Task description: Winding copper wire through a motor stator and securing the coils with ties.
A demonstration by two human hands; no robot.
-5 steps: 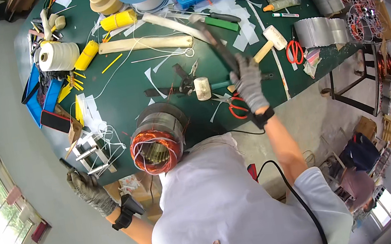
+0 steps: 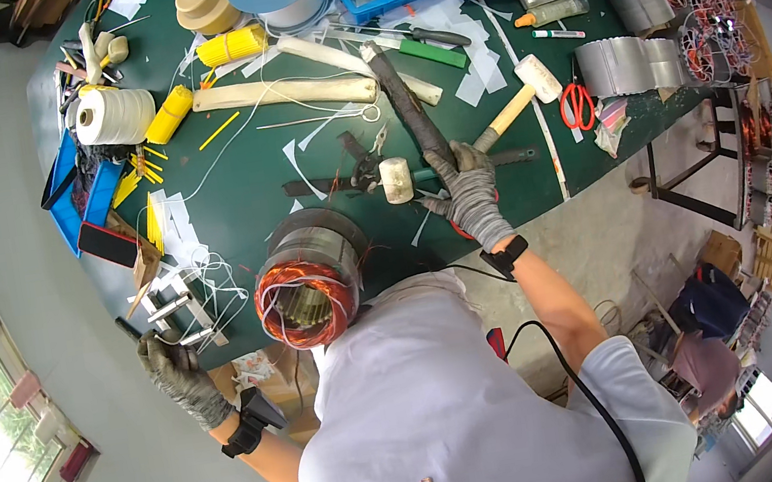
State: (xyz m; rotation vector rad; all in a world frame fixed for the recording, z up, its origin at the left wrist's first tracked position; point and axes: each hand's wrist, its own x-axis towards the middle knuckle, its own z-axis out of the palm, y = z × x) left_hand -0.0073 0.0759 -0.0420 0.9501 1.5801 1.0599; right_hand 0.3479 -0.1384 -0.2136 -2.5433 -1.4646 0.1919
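Right hand (image 2: 470,190) has gripped the dark bar (image 2: 407,103); left hand (image 2: 175,367) unmoved.

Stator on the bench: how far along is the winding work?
Done: copper coils sit in the stator, their end turns bunched at the open face. In hand: the right hand grips a long dark-handled tool over the table; the left hand holds a small tool at the table edge. Left: white lacing cord lies loose beside it; the end turns look untied.
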